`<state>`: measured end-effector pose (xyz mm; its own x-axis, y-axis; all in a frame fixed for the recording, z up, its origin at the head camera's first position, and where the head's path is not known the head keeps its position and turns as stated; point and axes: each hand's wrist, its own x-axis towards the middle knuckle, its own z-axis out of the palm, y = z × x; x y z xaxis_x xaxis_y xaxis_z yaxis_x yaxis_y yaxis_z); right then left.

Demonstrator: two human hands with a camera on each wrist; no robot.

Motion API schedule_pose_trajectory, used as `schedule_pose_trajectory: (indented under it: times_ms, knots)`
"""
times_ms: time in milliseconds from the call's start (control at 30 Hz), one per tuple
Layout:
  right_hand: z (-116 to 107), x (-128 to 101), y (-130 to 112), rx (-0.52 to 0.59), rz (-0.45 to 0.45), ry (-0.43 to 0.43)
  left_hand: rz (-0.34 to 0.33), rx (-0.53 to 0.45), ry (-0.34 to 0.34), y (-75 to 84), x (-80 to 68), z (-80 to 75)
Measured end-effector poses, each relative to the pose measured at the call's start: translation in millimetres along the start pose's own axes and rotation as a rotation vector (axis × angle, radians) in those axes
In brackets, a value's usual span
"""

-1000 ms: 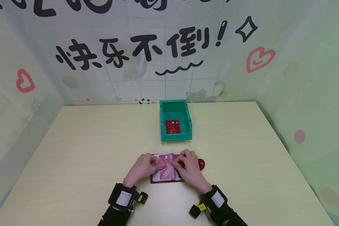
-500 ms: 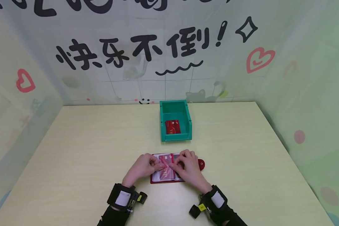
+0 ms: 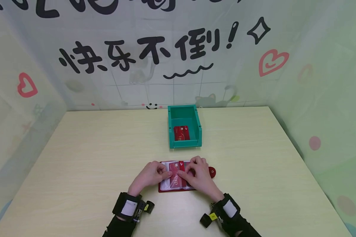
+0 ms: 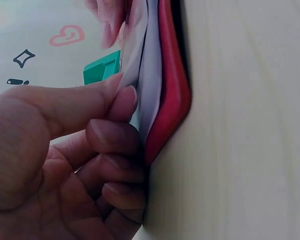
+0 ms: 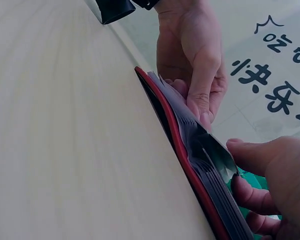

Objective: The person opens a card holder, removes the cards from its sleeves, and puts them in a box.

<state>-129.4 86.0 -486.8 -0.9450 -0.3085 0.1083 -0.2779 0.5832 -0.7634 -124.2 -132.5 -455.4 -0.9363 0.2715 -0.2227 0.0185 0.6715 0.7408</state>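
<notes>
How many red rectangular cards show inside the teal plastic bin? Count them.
1 red rectangular card, at the near end of the teal plastic bin; others may be hidden beneath.

You have one left hand [image 3: 150, 174] and one right hand [image 3: 198, 176], two wrist cameras [image 3: 149, 206], one card holder [image 3: 164, 186], one teal bin [image 3: 186, 144], one worktop [image 3: 92, 171] and two wall hearts [image 3: 26, 95]. You can count one loose card [image 3: 181, 133] and probably just one sleeved card [image 3: 174, 180], partly covered by your fingers.

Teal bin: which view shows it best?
Head view: the teal bin shows whole, red card inside. Left wrist: only part, beyond the left hand. Right wrist: only fragments, behind the right hand.
</notes>
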Motion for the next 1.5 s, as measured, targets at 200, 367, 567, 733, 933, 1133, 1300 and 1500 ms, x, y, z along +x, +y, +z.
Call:
schedule_pose_trajectory:
  times_ms: [200,367,567,733,933,1133,1300,1500]
  knots:
    - [-1,0,-1,-0.006,0.024,-0.007,0.001,0.011,-0.009,-0.6,0.8,0.3]
    - [-5,0,-1,0.043,0.067,-0.028,0.001,0.006,-0.018,-1.0,0.0,-0.3]
    - [-9,0,2,0.092,0.066,-0.042,-0.016,-0.009,-0.03,-2.4,0.4,-0.8]
    - [-14,2,3,0.131,0.093,-0.059,-0.005,-0.02,-0.033,-2.4,0.2,-1.4]
    - [-19,6,2,0.143,0.131,-0.095,-0.003,-0.03,-0.035,-2.6,-0.4,-2.3]
    - [-24,9,3,0.142,0.127,-0.094,-0.001,-0.027,-0.036,-2.9,0.2,-2.7]
    - [-27,11,1,0.134,0.134,-0.07,-0.009,-0.026,-0.032,-3.4,0.9,-3.1]
    - [-30,16,-1,0.159,0.161,-0.05,-0.015,-0.025,-0.035,-2.0,-0.3,-4.1]
